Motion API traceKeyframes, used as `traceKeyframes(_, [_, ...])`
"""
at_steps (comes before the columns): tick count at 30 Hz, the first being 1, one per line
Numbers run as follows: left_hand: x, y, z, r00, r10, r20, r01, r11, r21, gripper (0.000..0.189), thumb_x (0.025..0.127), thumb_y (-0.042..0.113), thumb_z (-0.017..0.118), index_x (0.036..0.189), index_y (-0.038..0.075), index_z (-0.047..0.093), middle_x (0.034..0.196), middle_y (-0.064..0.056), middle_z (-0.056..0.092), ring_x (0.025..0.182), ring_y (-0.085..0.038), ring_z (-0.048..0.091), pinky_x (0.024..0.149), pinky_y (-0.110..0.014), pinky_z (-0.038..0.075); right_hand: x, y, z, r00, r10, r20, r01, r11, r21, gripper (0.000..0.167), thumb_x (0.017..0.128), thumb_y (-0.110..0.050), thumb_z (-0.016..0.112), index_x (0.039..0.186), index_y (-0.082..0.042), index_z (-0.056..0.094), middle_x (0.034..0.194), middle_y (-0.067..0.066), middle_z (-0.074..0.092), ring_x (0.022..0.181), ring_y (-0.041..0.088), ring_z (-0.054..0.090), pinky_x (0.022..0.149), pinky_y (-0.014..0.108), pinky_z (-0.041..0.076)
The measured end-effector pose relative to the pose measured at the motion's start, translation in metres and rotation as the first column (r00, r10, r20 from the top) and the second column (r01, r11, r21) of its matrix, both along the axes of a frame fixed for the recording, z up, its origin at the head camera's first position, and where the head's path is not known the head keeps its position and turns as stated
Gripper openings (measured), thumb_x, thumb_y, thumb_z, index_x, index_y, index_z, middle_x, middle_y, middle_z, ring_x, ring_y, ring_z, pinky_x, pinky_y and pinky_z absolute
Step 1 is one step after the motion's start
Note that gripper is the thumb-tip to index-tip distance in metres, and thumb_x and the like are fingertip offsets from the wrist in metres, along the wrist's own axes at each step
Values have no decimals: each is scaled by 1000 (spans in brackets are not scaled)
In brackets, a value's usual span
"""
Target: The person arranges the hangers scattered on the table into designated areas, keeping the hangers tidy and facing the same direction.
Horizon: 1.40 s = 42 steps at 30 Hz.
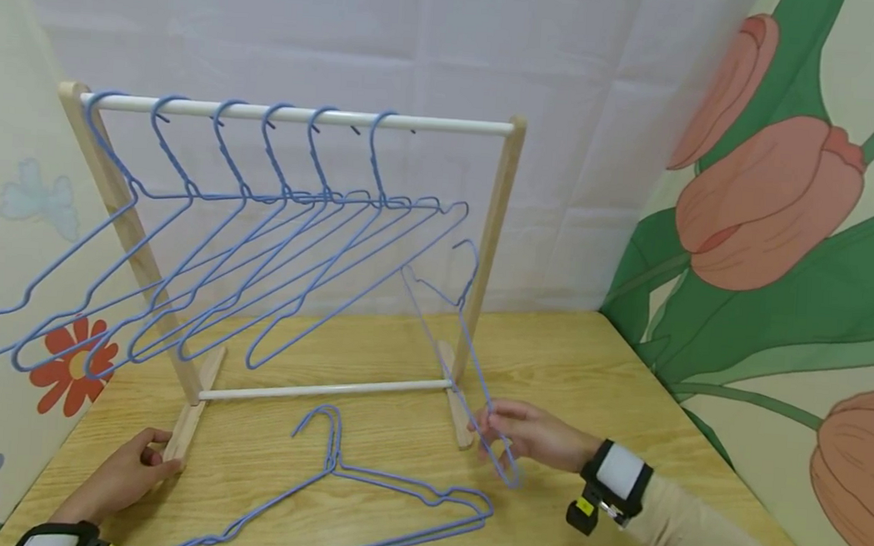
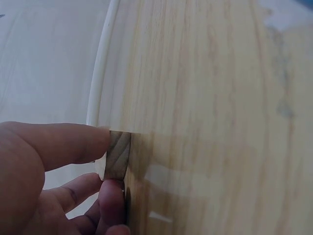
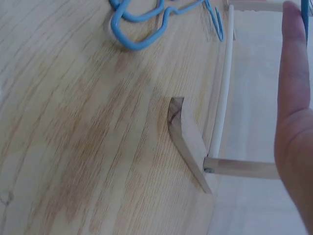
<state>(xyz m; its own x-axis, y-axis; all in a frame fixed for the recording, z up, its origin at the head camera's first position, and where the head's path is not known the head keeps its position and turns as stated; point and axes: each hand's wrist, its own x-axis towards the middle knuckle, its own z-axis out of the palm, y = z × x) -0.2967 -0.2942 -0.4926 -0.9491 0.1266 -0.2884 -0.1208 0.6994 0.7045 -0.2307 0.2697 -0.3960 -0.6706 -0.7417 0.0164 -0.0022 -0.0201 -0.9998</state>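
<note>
My right hand (image 1: 536, 433) holds a blue wire hanger (image 1: 475, 267) by one end of its shoulder, in front of the rack's right post. That hanger stands on edge with its hook up, below the top bar and off it. In the right wrist view only a straight finger and a sliver of the hanger (image 3: 305, 19) show. My left hand (image 1: 120, 475) pinches the front end of the rack's left wooden foot (image 1: 185, 437) between thumb and fingers. The left wrist view shows the foot's cut end (image 2: 117, 156) between them.
Several blue hangers (image 1: 224, 147) hang along the white top bar (image 1: 453, 125), towards its left and middle. A couple of stacked hangers (image 1: 394, 481) lie on the wooden table (image 1: 574, 365) in front. The rack's right foot (image 3: 188, 137) stands near my right hand.
</note>
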Motion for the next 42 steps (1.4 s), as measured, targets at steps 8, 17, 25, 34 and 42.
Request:
traceKeyframes(8, [-2,0,0,1000,6,8,-6,1000,2,60,99,23,66,134,-17,37,94,-15,49,84,-27,49,70,-36,39,5,-23,4,990,-133,-55,133,991,1,26,112,-15,38,115,-16,63,108,6,64,99,17,65,80,40,58])
traceKeyframes(17, [-2,1,0,1000,19,25,-19,1000,0,61,99,22,66,135,-16,36,96,-17,48,86,-28,49,71,-36,39,6,-45,16,915,-338,-219,352,936,28,22,111,-20,41,115,-16,63,105,9,63,96,24,66,80,44,58])
traceKeyframes(25, [-2,2,0,999,26,34,-26,1000,-6,59,99,21,65,135,-16,35,96,-17,48,86,-28,49,71,-35,39,0,-59,30,847,-446,-289,464,886,-5,18,110,-17,44,110,-10,61,101,17,60,93,21,65,78,49,58])
traceKeyframes(34, [-1,2,1,999,28,45,-28,1000,-10,59,99,22,66,135,-15,36,95,-17,48,86,-28,48,71,-36,39,-6,-71,54,822,-467,-326,477,877,-55,15,109,-15,46,109,-6,59,96,12,61,88,20,66,76,48,59])
traceKeyframes(42, [-1,2,1,999,25,36,-24,1000,-14,59,99,22,66,134,-15,36,95,-17,48,85,-28,48,71,-35,39,-7,-78,78,812,-478,-335,498,867,-30,20,109,-15,45,111,0,58,98,12,60,89,22,64,77,49,59])
